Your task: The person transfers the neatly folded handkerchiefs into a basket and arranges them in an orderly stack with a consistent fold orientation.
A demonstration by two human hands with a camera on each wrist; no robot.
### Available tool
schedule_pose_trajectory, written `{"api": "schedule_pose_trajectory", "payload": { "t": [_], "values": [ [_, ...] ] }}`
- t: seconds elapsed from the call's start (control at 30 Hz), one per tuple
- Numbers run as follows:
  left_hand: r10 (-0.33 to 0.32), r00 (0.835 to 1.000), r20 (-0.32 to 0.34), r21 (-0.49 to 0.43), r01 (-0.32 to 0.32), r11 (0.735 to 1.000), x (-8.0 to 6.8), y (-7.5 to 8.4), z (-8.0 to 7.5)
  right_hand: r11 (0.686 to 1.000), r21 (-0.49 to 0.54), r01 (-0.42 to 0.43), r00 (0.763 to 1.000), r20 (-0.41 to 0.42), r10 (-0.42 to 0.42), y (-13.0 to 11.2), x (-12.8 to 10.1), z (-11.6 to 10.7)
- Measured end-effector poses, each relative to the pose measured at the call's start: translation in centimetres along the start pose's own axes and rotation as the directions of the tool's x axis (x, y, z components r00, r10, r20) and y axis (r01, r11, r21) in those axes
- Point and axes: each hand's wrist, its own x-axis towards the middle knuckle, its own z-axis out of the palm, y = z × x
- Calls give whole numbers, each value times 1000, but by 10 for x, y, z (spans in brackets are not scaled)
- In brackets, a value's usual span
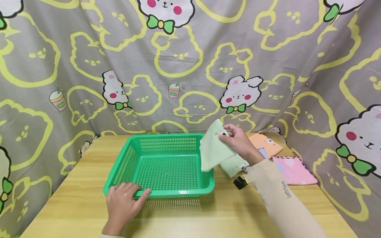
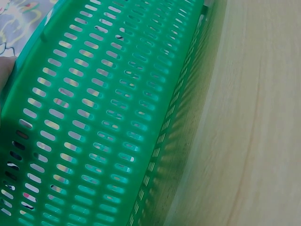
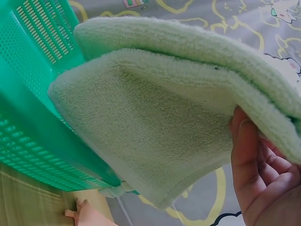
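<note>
Now the right hand (image 1: 239, 142) pinches the green towel (image 1: 215, 148) just above the basket (image 1: 162, 165) rim — lower it in flat while the left hand (image 1: 123, 201) rests open, steadying the front rim.

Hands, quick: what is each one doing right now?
Left hand: open, fingers resting on the near rim of the green perforated plastic basket.
Right hand: closed, pinching the folded light green terry towel beside the basket.

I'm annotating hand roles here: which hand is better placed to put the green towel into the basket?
The right hand: it already pinches the green towel beside the basket's right rim. The left hand only rests on the near rim.
</note>
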Motion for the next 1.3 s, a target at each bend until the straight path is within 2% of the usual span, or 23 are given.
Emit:
{"api": "schedule_pose_trajectory", "payload": {
  "t": [0.4,0.8,1.3],
  "values": [
    [-5,1000,21,-5,5,1000,4,1,0,999,38,-10,1000,19,9,-1,1,5],
    [-2,1000,18,-8,2,1000,5,0,-1,999,30,-17,1000,23,17,-5,1,9],
    [-13,999,34,-9,13,1000,0,-1,-2,999,25,-29,999,29,28,-3,5,17]
  ]
}}
